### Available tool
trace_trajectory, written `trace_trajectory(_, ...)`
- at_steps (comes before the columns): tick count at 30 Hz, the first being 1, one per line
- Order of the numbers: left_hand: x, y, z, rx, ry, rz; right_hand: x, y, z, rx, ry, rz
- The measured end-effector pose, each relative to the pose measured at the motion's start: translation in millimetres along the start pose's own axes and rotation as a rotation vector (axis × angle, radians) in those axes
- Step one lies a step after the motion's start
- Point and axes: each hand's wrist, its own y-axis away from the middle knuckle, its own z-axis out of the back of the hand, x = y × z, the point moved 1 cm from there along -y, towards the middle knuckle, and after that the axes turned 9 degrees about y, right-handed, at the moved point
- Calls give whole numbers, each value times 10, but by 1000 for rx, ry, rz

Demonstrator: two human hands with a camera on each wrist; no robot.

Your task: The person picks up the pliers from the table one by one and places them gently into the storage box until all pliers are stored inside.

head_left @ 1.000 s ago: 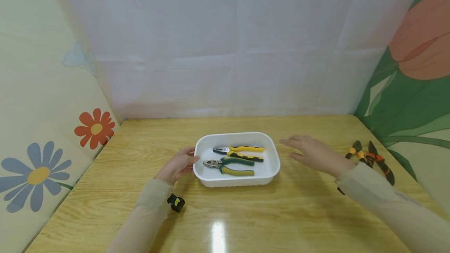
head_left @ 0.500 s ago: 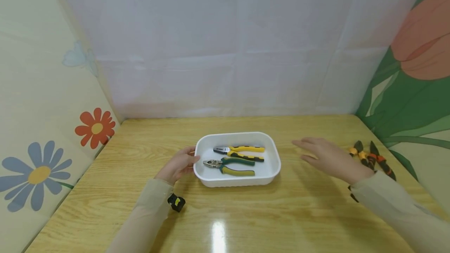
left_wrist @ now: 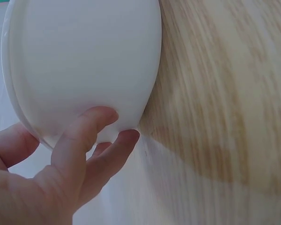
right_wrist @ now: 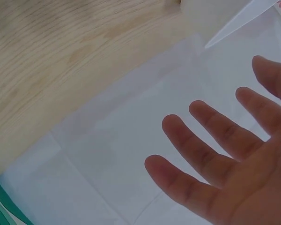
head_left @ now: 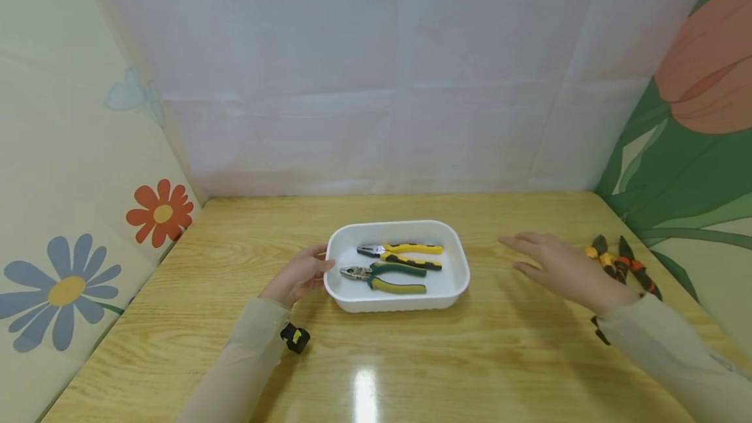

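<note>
My left hand [head_left: 296, 277] grips the left end of a white plastic tray [head_left: 399, 305] on the table. In the left wrist view the thumb is at the tray's rim, and the fingers [left_wrist: 79, 136] press its outer wall. Two pairs of combination pliers lie side by side inside, both heads pointing left. The farther pliers [head_left: 414, 249] have yellow-and-black handles; the nearer pliers [head_left: 399, 288] have green-and-yellow handles. To the tray's right, apart from it, my right hand [head_left: 566, 271] hovers over the table with its fingers spread and nothing held, as the right wrist view confirms.
At the table's right side lie a tool with yellow-orange and black handles [head_left: 606, 261] and another with red-orange and black handles [head_left: 638, 271], both partly behind the right forearm. A white cloth wall [head_left: 388, 136] closes the back; printed panels flank both sides.
My right hand has moved to the right, away from the tray, now overlapping the tools at the right more. The left hand, tray and pliers have stayed put.
</note>
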Motion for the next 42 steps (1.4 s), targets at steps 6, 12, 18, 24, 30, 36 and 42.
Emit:
trace_trajectory(6, -1, 4, 1, 6, -6, -9, -65, 72, -2, 25, -21, -61)
trace_trajectory(12, 3, 2, 6, 16, -4, -18, -122, 165, 6, 40, -49, -95)
trace_trajectory(18, -1, 30, 14, 24, -9, -18, -173, 222, -5, 58, -66, -117)
trace_trajectory(24, -44, 33, 39, 55, -28, -14, -222, 286, -20, 67, -67, -140)
trace_trajectory(30, -68, 22, 39, 65, -14, -18, -306, 338, -42, 74, -78, -153)
trace_trajectory(36, -62, 16, 45, 60, -2, -18, -389, 373, -84, 68, -50, -153)
trace_trajectory(42, -63, 12, 52, 66, 4, -19, -461, 420, -122, 85, -17, -172)
